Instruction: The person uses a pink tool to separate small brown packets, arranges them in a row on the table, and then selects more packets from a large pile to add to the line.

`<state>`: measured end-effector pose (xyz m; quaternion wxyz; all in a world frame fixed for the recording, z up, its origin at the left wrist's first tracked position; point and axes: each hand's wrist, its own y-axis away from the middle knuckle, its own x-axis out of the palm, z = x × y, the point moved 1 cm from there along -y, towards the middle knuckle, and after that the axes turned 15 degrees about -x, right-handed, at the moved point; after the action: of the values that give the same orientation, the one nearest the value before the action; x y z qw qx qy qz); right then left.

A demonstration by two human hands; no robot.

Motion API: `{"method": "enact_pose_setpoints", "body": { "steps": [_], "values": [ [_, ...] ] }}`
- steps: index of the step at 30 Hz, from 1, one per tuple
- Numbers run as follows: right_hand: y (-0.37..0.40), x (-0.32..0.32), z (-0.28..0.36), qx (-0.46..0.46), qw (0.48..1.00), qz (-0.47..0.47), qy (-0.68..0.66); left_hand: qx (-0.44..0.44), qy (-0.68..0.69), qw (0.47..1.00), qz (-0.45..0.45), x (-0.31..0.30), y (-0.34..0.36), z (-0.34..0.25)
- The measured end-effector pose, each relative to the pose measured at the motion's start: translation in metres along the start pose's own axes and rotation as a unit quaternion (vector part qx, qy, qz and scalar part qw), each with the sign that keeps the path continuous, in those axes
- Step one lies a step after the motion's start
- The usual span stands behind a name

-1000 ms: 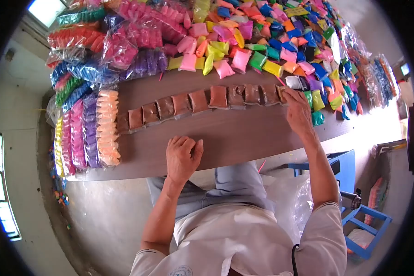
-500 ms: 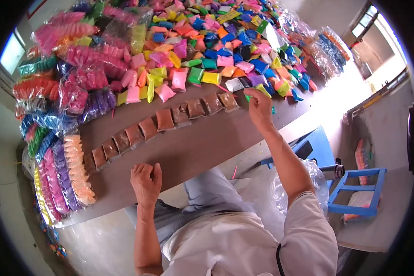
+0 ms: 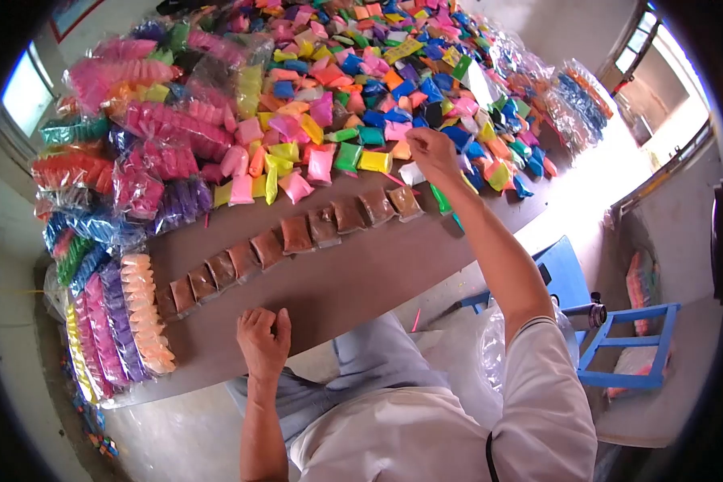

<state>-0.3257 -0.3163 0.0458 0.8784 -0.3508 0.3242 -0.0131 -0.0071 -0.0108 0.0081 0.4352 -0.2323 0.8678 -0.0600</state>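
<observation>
My right hand (image 3: pixel 435 154) reaches over the near edge of the heap of colourful packets (image 3: pixel 361 88). Its fingers are bent and drawn together beside an orange packet; whatever is between the fingertips is hidden. Just below it lie a white packet (image 3: pixel 412 173) and a green packet (image 3: pixel 440 199). My left hand (image 3: pixel 263 339) rests near the front edge of the table (image 3: pixel 353 277), fingers curled in, thumb a little apart, holding nothing visible. Between the hands and the heap, a slanting row of brown packets (image 3: pixel 296 234) lies side by side.
Clear bags of pink packets (image 3: pixel 157 128) are stacked at the left. Long strips of peach packets (image 3: pixel 146 317) and purple packets (image 3: pixel 123 321) lie at the table's left end. To the right stand a blue frame (image 3: pixel 627 341) and clear plastic sheeting (image 3: pixel 494 345).
My right hand has moved up and slightly left, from beside the row's right end onto the heap's edge. My left hand stays curled on the table. The view has shifted slightly.
</observation>
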Motion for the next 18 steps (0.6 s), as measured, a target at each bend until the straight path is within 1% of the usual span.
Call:
{"method": "enact_pose_setpoints", "body": {
  "steps": [3, 4, 5, 7, 9, 11, 12, 13, 15, 16, 17, 18],
  "values": [
    [-0.029, 0.032, -0.002, -0.031, 0.999, 0.018, -0.007, 0.001, 0.001, 1.000, -0.002, -0.001, 0.000, 0.001],
    [-0.039, 0.045, -0.004, -0.078, 0.997, 0.011, 0.014, 0.000, 0.003, 1.000, 0.001, -0.001, 0.000, 0.001],
    [-0.047, 0.056, -0.007, -0.080, 0.997, 0.010, 0.012, 0.000, 0.002, 1.000, -0.002, 0.000, 0.000, 0.002],
    [-0.065, 0.073, 0.001, -0.042, 0.996, 0.056, 0.047, -0.006, 0.004, 1.000, 0.003, 0.001, 0.000, 0.004],
    [-0.083, 0.104, -0.020, -0.049, 0.996, 0.062, 0.037, 0.001, 0.003, 1.000, -0.003, 0.001, 0.000, 0.004],
    [-0.099, 0.130, -0.028, -0.018, 0.991, 0.062, 0.114, 0.004, -0.001, 1.000, -0.011, 0.000, 0.000, 0.004],
    [-0.108, 0.132, -0.022, 0.027, 0.981, 0.151, 0.123, 0.001, 0.000, 1.000, -0.007, 0.000, 0.000, 0.003],
    [-0.109, 0.137, -0.016, 0.023, 0.981, 0.153, 0.116, -0.002, 0.001, 1.000, -0.003, -0.001, 0.000, 0.003],
    [-0.107, 0.143, -0.013, 0.027, 0.973, 0.149, 0.173, -0.008, -0.001, 1.000, 0.001, -0.002, -0.001, 0.004],
    [-0.109, 0.146, -0.016, 0.020, 0.960, 0.174, 0.217, -0.010, 0.001, 1.000, 0.009, -0.002, 0.000, 0.004],
    [-0.108, 0.145, -0.021, 0.019, 0.960, 0.177, 0.216, -0.013, 0.001, 1.000, 0.008, -0.003, -0.001, 0.003],
    [-0.105, 0.137, -0.017, 0.025, 0.975, 0.167, 0.146, -0.015, 0.007, 1.000, 0.007, -0.004, -0.001, 0.001]
  ]
}}
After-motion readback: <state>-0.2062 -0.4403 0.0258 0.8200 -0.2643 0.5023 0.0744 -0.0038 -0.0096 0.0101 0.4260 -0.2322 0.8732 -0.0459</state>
